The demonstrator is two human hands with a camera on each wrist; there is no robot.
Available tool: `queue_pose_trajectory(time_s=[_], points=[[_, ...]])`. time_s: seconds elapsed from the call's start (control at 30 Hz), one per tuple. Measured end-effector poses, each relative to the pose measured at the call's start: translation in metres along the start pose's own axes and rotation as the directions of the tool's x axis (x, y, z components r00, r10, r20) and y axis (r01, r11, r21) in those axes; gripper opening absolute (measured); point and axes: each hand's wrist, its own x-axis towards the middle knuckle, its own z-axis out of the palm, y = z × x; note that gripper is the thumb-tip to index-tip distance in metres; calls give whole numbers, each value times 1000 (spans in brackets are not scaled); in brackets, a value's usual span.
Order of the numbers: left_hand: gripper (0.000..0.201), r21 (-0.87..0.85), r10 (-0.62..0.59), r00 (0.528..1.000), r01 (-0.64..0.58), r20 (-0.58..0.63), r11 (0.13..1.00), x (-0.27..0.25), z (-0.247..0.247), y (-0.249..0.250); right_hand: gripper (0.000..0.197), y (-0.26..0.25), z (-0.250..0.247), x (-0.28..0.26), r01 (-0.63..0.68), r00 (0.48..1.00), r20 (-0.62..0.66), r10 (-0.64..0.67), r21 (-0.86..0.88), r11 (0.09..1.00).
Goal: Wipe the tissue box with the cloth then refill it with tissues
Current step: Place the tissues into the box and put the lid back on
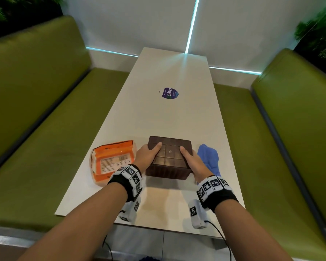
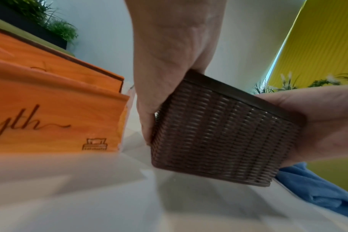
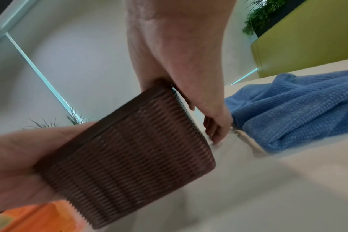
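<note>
A brown woven tissue box (image 1: 168,158) (image 2: 222,135) (image 3: 127,160) is held between both hands near the table's front, its gridded flat face up. In the wrist views it hangs tilted just above the tabletop. My left hand (image 1: 149,156) (image 2: 165,75) grips its left side with the thumb on top. My right hand (image 1: 193,162) (image 3: 181,75) grips the right side the same way. The blue cloth (image 1: 210,159) (image 2: 318,191) (image 3: 300,109) lies crumpled on the table just right of the box. An orange tissue pack (image 1: 112,162) (image 2: 56,109) (image 3: 40,218) lies left of it.
The long white table (image 1: 169,117) carries a dark round sticker (image 1: 169,93) further back. Green bench seats (image 1: 51,144) run along both sides, a white wall closes the far end, and plants (image 1: 320,34) stand in the corners.
</note>
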Motion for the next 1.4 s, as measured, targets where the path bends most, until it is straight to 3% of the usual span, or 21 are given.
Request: queue_pose_trajectory(time_s=[0.17,0.3,0.37,0.5,0.6,0.7,0.77,0.83,0.87,0.93,1.07,1.13,1.23,1.33,1.4], points=[[69,7,-27,1000,27,-14,1000,1,2,1,49,-3,6,0,50,998,-45,-54,-79,996],[37,-95,-22,1000,23,10,995,-8,2,5,69,-2,4,0,-27,999,-40,27,-2,1000],[45,-160,5,999,1,36,987,-14,1,4,71,-7,5,-8,-65,998,-15,66,81,995],[53,-309,73,995,-50,61,950,-34,-4,16,40,-30,-2,-26,-70,998,12,69,144,987],[52,-403,180,977,-119,116,908,-54,-13,30,49,-36,-9,-39,51,999,0,-52,205,978],[82,-486,220,967,-131,130,864,-68,-29,41,65,-32,-17,-47,170,985,-9,-173,237,957],[110,-458,229,969,-162,94,874,-76,-40,47,80,-31,-21,-51,92,988,89,-124,296,951],[124,-311,282,956,-244,83,919,-84,-47,50,89,-30,-27,-51,-11,979,192,-67,379,925],[126,-195,336,938,-315,88,929,-90,-48,51,92,-31,-31,-51,-64,970,239,-37,401,914],[122,22,496,862,-501,105,865,-103,-47,51,94,-32,-40,-49,-165,951,309,28,426,890],[106,241,758,617,-784,210,572,-124,-48,47,101,-36,-50,-53,-355,877,440,194,321,878],[97,300,808,504,-856,306,420,-130,-51,45,101,-36,-51,-57,-420,830,501,247,269,867],[86,300,833,356,-923,423,242,-137,-54,40,86,-38,-52,-65,-439,820,489,297,204,875],[82,309,843,312,-933,439,185,-133,-59,29,57,-38,-53,-71,-444,843,421,334,195,875],[92,378,831,356,-905,426,194,-125,-64,19,48,-33,-55,-73,-425,863,393,316,229,876]])
